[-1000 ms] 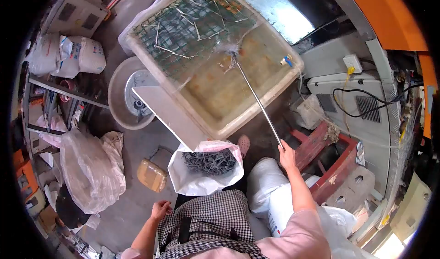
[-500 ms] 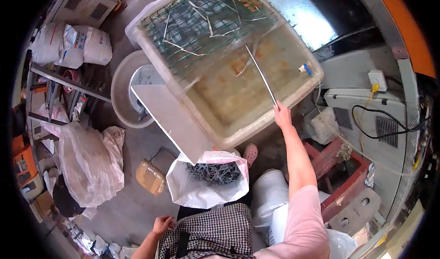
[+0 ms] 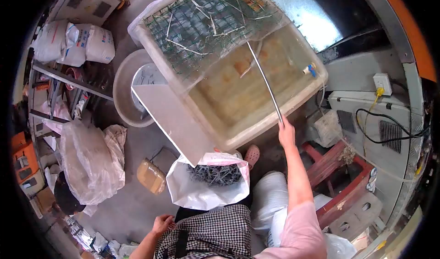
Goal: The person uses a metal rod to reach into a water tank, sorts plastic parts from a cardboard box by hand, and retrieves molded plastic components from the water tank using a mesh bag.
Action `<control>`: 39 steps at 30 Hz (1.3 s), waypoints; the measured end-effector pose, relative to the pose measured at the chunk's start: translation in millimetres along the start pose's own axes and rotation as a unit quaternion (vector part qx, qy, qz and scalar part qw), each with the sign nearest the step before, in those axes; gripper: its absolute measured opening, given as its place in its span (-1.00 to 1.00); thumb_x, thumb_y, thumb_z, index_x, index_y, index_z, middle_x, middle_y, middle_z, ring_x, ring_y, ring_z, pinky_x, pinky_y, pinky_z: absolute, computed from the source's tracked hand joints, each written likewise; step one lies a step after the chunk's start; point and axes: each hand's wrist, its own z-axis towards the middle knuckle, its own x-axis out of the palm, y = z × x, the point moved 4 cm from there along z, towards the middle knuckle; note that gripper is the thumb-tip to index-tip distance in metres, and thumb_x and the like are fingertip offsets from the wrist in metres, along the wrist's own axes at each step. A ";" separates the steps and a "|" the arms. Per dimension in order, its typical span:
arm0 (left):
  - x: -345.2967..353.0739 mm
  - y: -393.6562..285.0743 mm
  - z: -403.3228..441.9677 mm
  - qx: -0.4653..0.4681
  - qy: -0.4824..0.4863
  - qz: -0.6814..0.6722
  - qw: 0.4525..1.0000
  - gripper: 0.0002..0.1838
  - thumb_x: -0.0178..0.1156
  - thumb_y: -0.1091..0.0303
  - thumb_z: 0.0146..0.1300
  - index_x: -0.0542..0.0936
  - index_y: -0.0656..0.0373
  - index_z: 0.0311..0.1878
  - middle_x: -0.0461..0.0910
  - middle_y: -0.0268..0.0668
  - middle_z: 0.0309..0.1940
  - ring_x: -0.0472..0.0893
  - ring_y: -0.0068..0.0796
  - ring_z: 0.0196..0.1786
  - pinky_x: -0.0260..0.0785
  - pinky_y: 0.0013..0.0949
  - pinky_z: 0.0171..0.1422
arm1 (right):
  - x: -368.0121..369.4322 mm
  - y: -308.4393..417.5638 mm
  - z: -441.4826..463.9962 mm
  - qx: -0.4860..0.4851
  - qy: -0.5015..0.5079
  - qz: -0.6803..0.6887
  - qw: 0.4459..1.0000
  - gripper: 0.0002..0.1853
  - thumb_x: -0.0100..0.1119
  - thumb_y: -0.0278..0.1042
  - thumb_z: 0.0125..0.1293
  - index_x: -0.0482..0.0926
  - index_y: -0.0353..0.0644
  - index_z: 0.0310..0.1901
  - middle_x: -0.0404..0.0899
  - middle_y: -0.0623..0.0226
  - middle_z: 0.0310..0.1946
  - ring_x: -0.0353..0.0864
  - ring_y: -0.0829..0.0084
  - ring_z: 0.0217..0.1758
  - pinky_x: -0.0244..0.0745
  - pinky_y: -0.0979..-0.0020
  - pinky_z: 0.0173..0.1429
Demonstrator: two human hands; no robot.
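Observation:
My right hand (image 3: pixel 287 131) is closed around the near end of a thin metal rod (image 3: pixel 263 78). The rod slants over a large pale tub (image 3: pixel 238 140) of cloudy water, its far end at the edge of a green wire mesh (image 3: pixel 183 34). Several pale strips (image 3: pixel 213 25) lie across the mesh. Low by my body, my left hand (image 3: pixel 163 223) has its fingers curled beside the checkered apron (image 3: pixel 220 227), with nothing visible in them. In front of me stands an open white sack (image 3: pixel 192 192) of dark grey slender pieces (image 3: pixel 215 174).
A flat pale board (image 3: pixel 172 117) leans between tub and sack. Left of it stands a round basin (image 3: pixel 121 94); a taped brown package (image 3: pixel 151 176) lies on the floor. At right are a red metal frame (image 3: pixel 337 192), white sacks (image 3: pixel 268 197) and a grey cabinet (image 3: pixel 366 121) with cables.
My right hand has drawn back a little toward my body with the rod. The view has shifted slightly; my left hand stays by the apron.

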 end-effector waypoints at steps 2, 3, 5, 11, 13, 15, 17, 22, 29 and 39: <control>-1.7 -0.2 0.2 -0.008 -0.003 0.021 1.000 -0.71 0.02 0.29 0.28 0.51 0.36 -0.13 0.57 -0.24 -0.51 0.56 -0.52 -0.52 0.45 -0.49 -0.43 | -16.5 -9.8 -50.0 0.038 -0.008 -0.051 0.998 -0.62 -0.07 -0.30 0.28 0.34 -0.05 0.14 0.52 -0.09 -0.27 0.47 -0.08 -0.16 0.38 0.10 -0.12; -0.5 4.0 1.3 -0.009 -0.002 0.020 1.000 -0.71 0.02 0.29 0.28 0.51 0.36 -0.13 0.57 -0.24 -0.51 0.56 -0.52 -0.52 0.45 -0.49 -0.43 | -20.6 -7.2 -55.6 0.038 -0.007 -0.052 0.998 -0.62 -0.07 -0.30 0.28 0.34 -0.05 0.14 0.52 -0.09 -0.27 0.47 -0.08 -0.16 0.38 0.10 -0.12; 2.8 14.4 6.3 -0.010 0.006 0.008 1.000 -0.72 0.03 0.30 0.28 0.52 0.35 -0.15 0.57 -0.25 -0.52 0.55 -0.54 -0.51 0.44 -0.50 -0.43 | -24.3 -4.1 -63.5 0.047 0.013 -0.011 0.999 -0.64 -0.06 -0.29 0.28 0.37 -0.06 0.12 0.51 -0.09 -0.23 0.47 -0.06 -0.12 0.38 0.12 -0.09; 12.3 29.6 10.5 0.003 -0.003 0.041 0.999 -0.73 0.03 0.31 0.27 0.53 0.37 -0.16 0.58 -0.24 -0.47 0.55 -0.54 -0.50 0.44 -0.48 -0.41 | 34.4 7.9 21.0 0.003 0.001 0.009 1.000 -0.64 -0.02 -0.29 0.26 0.41 -0.15 0.08 0.49 -0.16 -0.26 0.45 -0.10 -0.14 0.36 0.12 -0.12; 14.4 26.3 11.0 0.033 -0.005 0.063 0.997 -0.73 0.03 0.31 0.27 0.53 0.37 -0.16 0.58 -0.24 -0.46 0.55 -0.53 -0.50 0.44 -0.46 -0.41 | 46.6 17.2 45.9 0.038 0.027 0.011 0.999 -0.66 -0.01 -0.28 0.25 0.44 -0.18 0.04 0.49 -0.17 -0.30 0.46 -0.11 -0.18 0.36 0.11 -0.15; 17.6 17.3 2.3 -0.017 -0.018 0.016 1.000 -0.73 0.03 0.31 0.27 0.53 0.37 -0.16 0.58 -0.25 -0.47 0.54 -0.53 -0.49 0.43 -0.46 -0.41 | 52.1 40.4 67.3 -0.016 -0.002 0.046 0.999 -0.68 0.00 -0.28 0.24 0.46 -0.20 0.01 0.49 -0.17 -0.30 0.47 -0.11 -0.19 0.37 0.12 -0.16; 17.2 14.8 4.9 -0.005 -0.023 0.028 0.999 -0.72 0.02 0.31 0.28 0.52 0.37 -0.14 0.57 -0.27 -0.48 0.54 -0.53 -0.48 0.41 -0.47 -0.40 | 64.9 47.4 94.2 -0.030 -0.003 0.059 0.998 -0.67 0.00 -0.28 0.24 0.45 -0.20 0.01 0.49 -0.16 -0.30 0.46 -0.11 -0.19 0.37 0.12 -0.17; 19.6 -10.4 2.0 0.021 -0.042 0.064 0.997 -0.72 0.03 0.30 0.27 0.52 0.37 -0.16 0.56 -0.28 -0.52 0.52 -0.54 -0.49 0.39 -0.49 -0.38 | 67.1 44.7 99.2 -0.070 0.003 0.097 0.993 -0.67 -0.03 -0.27 0.26 0.44 -0.14 0.04 0.49 -0.13 -0.27 0.46 -0.09 -0.15 0.37 0.14 -0.13; 10.4 -8.6 -6.4 0.014 -0.021 0.066 0.998 -0.73 0.02 0.29 0.27 0.52 0.33 -0.16 0.58 -0.27 -0.50 0.52 -0.55 -0.51 0.40 -0.51 -0.41 | 12.9 22.2 -28.9 0.038 0.070 -0.007 0.997 -0.63 -0.07 -0.25 0.29 0.38 -0.13 0.11 0.48 -0.13 -0.16 0.45 -0.07 -0.08 0.35 0.16 -0.03; -0.9 35.1 -12.0 -0.049 -0.023 0.021 0.998 -0.74 0.03 0.31 0.26 0.53 0.32 -0.14 0.58 -0.26 -0.48 0.54 -0.56 -0.51 0.44 -0.50 -0.43 | 10.9 22.3 -52.5 0.036 0.156 -0.003 0.987 -0.65 -0.01 -0.25 0.26 0.43 -0.06 0.08 0.50 -0.08 -0.17 0.46 -0.02 -0.05 0.38 0.21 -0.06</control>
